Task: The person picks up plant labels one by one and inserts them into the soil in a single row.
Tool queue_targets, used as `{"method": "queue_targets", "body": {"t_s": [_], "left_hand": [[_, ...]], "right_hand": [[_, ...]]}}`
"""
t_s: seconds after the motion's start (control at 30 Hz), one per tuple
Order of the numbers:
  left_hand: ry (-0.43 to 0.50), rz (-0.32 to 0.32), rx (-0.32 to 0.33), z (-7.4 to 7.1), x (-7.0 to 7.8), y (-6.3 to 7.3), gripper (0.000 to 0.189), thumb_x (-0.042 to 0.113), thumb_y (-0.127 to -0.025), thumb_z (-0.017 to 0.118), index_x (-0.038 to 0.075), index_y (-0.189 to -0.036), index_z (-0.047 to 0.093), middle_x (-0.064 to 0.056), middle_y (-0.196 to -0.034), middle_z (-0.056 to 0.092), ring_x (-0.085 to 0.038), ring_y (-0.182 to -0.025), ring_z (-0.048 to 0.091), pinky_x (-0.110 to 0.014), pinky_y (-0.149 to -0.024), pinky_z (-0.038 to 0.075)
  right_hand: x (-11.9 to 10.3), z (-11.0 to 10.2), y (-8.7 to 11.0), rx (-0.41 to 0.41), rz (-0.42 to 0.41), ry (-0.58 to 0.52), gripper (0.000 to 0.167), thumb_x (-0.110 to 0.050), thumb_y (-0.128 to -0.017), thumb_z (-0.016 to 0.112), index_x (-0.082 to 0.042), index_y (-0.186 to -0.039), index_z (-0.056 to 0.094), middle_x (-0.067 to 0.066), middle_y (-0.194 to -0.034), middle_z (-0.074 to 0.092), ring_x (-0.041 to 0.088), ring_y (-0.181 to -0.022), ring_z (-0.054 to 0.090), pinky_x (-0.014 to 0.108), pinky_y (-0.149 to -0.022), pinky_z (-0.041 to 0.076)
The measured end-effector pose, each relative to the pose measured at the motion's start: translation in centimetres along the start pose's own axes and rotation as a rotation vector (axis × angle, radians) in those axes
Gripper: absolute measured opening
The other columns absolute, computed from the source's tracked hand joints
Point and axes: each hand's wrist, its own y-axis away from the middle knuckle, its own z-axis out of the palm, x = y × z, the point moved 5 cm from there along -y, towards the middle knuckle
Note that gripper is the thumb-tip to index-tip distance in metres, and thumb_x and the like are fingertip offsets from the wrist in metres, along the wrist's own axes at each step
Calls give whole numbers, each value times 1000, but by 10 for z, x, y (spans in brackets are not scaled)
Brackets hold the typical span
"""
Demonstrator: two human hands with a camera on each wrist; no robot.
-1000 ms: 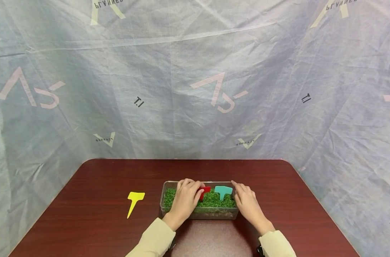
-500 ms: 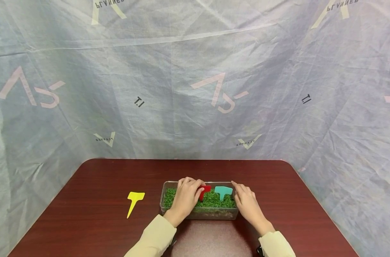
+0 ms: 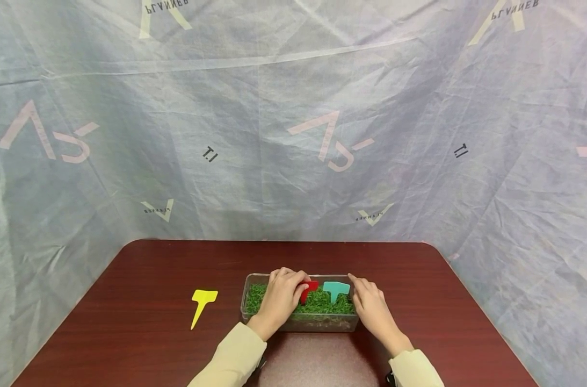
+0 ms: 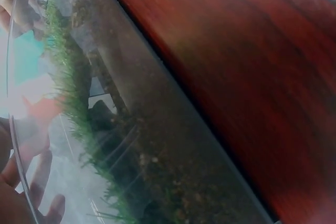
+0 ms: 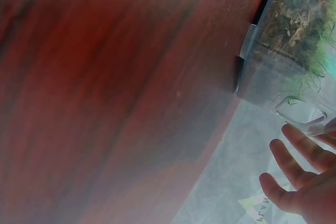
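Observation:
My left hand (image 3: pixel 278 295) reaches over a clear plastic box (image 3: pixel 317 324) of green grass (image 3: pixel 322 307) and pinches a red T-shaped plant label (image 3: pixel 313 286) by its head. The label stands upright, its stem running down into the grass. To its right, a teal plant label (image 3: pixel 337 288) is stuck upright in the grass. My right hand (image 3: pixel 372 306) rests against the box's right end, fingers mostly straight; the right wrist view has its fingertips close by the cut-out handle (image 5: pixel 302 113). Brown soil-like matter (image 4: pixel 152 161) shows through the side wall in the left wrist view.
A yellow T-shaped plant label (image 3: pixel 204 296) lies on the dark red wooden table (image 3: pixel 129 322), left of the box. Grey printed cloth (image 3: pixel 254 134) hangs behind the table and along both sides.
The red label has shifted very slightly right along with my left fingers. My right hand, the box and the other labels have stayed in place.

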Motion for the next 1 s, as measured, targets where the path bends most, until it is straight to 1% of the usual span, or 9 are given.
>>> {"method": "queue_targets", "body": {"t_s": [0.13, 0.43, 0.67, 1.0], "left_hand": [[-6, 2, -13, 0, 0, 0, 5, 23, -87, 61, 23, -91, 63, 10, -85, 67, -12, -89, 55, -39, -89, 39], [-15, 4, -70, 0, -2, -2, 10, 24, -86, 62, 25, -96, 62, 12, -86, 68, -12, -90, 55, -39, -91, 38], [-17, -5, -83, 0, -3, -3, 12, 26, -86, 61, 25, -99, 62, 11, -90, 68, -12, -91, 55, -39, -91, 38], [-24, -7, -86, -3, -4, -3, 15, 26, -86, 62, 24, -101, 62, 10, -93, 68, -13, -91, 55, -39, -90, 38]], "right_hand": [[0, 0, 1, 1, 0, -3, 40, -6, -92, 47, -4, -132, 47, 13, -114, 58, 33, -106, 51, 56, -86, 38], [0, 0, 1, 12, -3, -3, 39, -6, -91, 46, -4, -131, 48, 10, -105, 59, 32, -102, 52, 55, -85, 38], [0, 0, 0, 35, -29, 19, 40, -5, -90, 48, -4, -130, 49, 13, -112, 59, 32, -103, 53, 55, -83, 39], [0, 0, 0, 36, -33, 21, 41, -5, -89, 48, -4, -130, 49, 12, -113, 59, 32, -103, 53, 55, -83, 39]]}}
